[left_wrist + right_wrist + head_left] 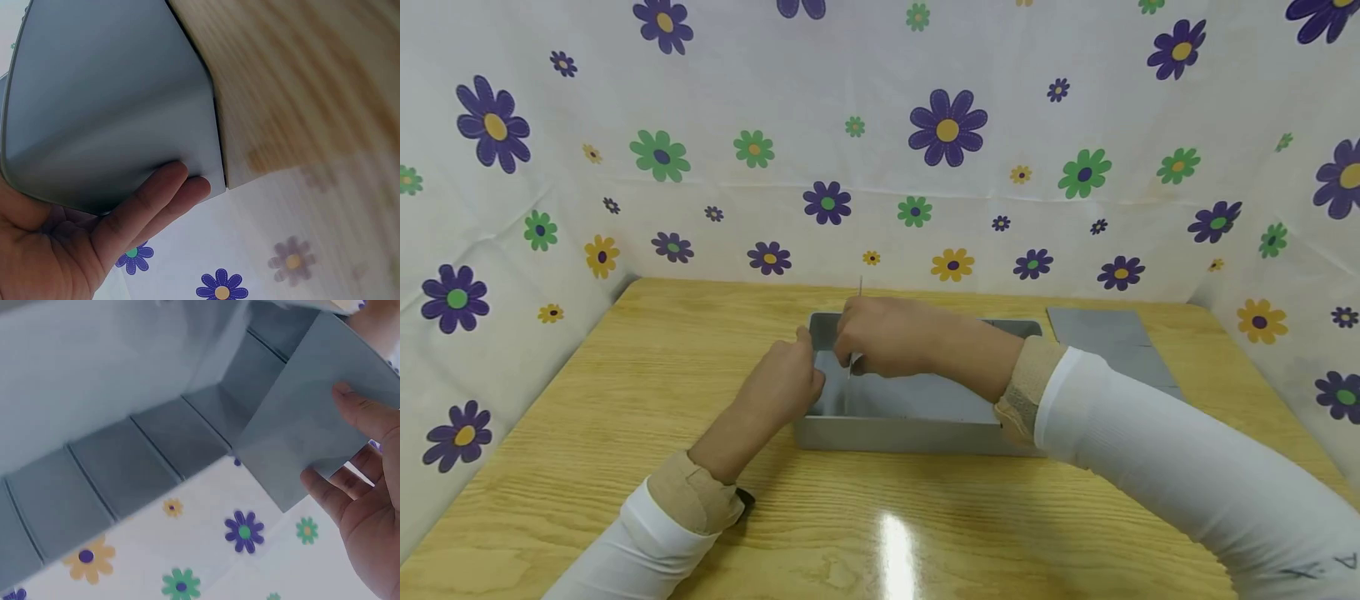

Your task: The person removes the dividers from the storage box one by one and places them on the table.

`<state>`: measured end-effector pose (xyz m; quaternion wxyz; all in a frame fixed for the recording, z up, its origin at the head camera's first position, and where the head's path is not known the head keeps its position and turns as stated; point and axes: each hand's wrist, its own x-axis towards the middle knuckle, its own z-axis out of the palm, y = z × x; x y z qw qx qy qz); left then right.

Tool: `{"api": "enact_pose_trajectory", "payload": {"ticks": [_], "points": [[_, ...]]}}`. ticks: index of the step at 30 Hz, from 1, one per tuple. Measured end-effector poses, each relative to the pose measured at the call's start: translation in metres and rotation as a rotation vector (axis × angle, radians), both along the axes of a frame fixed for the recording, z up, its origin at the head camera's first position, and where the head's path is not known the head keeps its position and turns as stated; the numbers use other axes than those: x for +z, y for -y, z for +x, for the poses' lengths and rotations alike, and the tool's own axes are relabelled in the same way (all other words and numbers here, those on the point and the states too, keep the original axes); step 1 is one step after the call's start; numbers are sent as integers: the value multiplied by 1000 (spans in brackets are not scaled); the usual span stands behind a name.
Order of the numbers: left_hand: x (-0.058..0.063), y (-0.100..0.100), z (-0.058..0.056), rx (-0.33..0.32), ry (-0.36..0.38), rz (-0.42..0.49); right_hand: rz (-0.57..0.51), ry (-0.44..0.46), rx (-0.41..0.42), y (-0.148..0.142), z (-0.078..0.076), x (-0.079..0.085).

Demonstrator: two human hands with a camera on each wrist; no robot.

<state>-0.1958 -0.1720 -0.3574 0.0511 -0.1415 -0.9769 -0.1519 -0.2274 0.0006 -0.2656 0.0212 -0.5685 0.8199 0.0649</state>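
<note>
A shallow grey storage box (917, 435) sits on the table, its long side toward me. At its left end my left hand (781, 382) grips the wall; in the left wrist view its fingers (153, 197) lie against the outer face of the box (106, 94), with the thumb mostly hidden past the rim. My right hand (891, 336) pinches a thin grey divider panel (300, 412) between thumb and fingers. The panel stands near upright, seen edge-on from the head, partly inside the box's left part. Dark upright grooves (156, 447) line the box wall. Whether the panel sits in a groove I cannot tell.
More flat grey panels (1101, 327) lie on the wooden table (625, 400) behind and right of the box, partly covered by my right sleeve (1157, 433). A flower-print cloth (850, 75) hangs around the table's back and sides.
</note>
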Motion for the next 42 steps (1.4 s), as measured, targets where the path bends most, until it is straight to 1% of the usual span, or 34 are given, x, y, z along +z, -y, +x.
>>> {"api": "enact_pose_trajectory", "payload": {"ticks": [4,7,11,15,19,25,31,34,38,42], "points": [[0,-1,-1,7,8,2,-83,-18,11,-12,0,14],[0,-1,-1,16,5,-5,-159,-35,48,-23,0,18],[1,-2,-1,23,-1,-19,-205,-83,88,-40,-1,15],[0,-2,0,22,6,-27,-213,-148,78,-62,-2,9],[0,-3,-1,19,2,-21,-254,-205,47,-89,-3,8],[0,-3,-1,26,0,-9,-301,-288,3,-127,-3,16],[-1,-4,-1,44,31,-5,-298,-426,-12,-165,-4,28],[-2,-3,-2,52,57,2,-308,-470,-28,-187,-3,34],[-3,-4,-3,50,72,4,-310,-489,-94,-220,2,36],[-2,-4,-3,52,75,5,-285,-481,-220,-246,11,31]]}}
